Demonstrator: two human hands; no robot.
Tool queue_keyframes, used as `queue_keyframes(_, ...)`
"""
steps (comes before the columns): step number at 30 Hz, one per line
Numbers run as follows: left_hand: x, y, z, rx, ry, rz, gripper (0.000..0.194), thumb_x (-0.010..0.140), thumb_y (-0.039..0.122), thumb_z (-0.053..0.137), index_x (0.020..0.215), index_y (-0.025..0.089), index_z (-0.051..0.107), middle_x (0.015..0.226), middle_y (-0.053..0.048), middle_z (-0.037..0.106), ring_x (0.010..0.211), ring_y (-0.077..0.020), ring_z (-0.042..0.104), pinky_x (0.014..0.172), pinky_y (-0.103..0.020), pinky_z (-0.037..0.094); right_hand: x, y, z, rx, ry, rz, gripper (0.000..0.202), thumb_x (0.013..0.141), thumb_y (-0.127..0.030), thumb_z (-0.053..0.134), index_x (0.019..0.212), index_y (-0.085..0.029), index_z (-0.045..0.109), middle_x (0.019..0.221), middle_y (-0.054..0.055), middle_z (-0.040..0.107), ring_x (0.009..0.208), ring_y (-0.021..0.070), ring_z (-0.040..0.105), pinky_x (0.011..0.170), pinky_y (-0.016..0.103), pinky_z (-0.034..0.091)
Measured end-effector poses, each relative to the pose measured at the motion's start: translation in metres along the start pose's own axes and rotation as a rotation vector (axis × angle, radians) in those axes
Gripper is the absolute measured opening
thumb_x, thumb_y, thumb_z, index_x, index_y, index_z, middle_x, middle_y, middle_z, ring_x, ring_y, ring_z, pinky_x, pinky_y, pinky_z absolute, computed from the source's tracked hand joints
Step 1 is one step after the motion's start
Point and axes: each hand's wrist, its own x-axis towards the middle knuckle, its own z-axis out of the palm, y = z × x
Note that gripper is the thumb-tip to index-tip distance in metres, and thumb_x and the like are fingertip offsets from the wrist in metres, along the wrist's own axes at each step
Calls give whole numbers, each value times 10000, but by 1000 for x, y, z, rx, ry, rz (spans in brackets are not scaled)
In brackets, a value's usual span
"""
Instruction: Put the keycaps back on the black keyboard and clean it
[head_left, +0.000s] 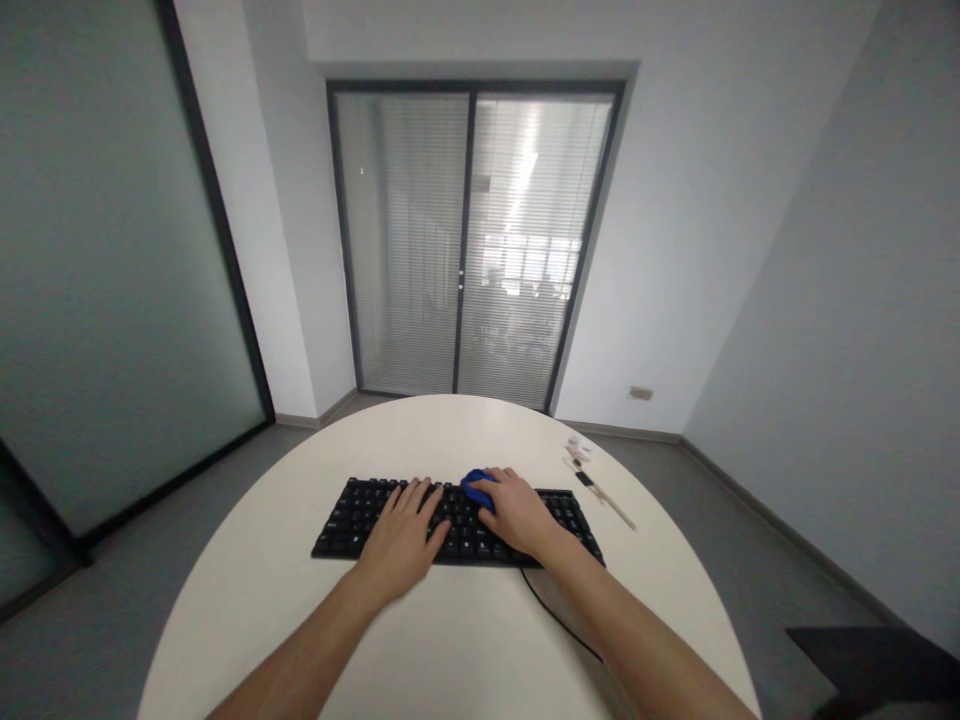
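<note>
A black keyboard lies across the round white table, with its cable running toward me from the near edge. My left hand rests on the left half of the keys, fingers spread and nothing in them. Over the right half, my right hand presses a blue cloth onto the keys near the far edge. Its fingers curl over the cloth, and the palm covers part of the keyboard.
To the right of the keyboard lie a thin stick-like tool with a dark end and some small white items. The black cable passes under my right forearm. A dark object stands at the lower right, beyond the table.
</note>
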Motion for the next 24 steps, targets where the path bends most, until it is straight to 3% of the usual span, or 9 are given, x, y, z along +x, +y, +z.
queue_keyframes(14,0,3,1,16,-41,-14,542,1019,473,339,1460,184,463,1536,-133,423,1425,-305,377,1177,-522,280,-33,61,-14,-91,68,322,407,826,-215,578,1215,-195,695,1112,105,702,1047,258,597,963,336,409)
queue_keyframes(18,0,5,0,39,-38,-7,548,1020,472,334,1464,175,459,1534,-133,426,1424,-306,378,1176,-515,288,-55,61,-15,-142,124,419,403,854,-208,545,1231,-169,680,1152,128,682,1084,285,577,995,378,402)
queue_keyframes(24,0,7,1,47,-29,-14,532,1012,451,354,1455,179,469,1523,-132,442,1413,-320,393,1165,-532,290,-83,42,-12,-183,165,499,401,863,-223,549,1240,-145,660,1166,175,646,1098,342,541,975,448,424)
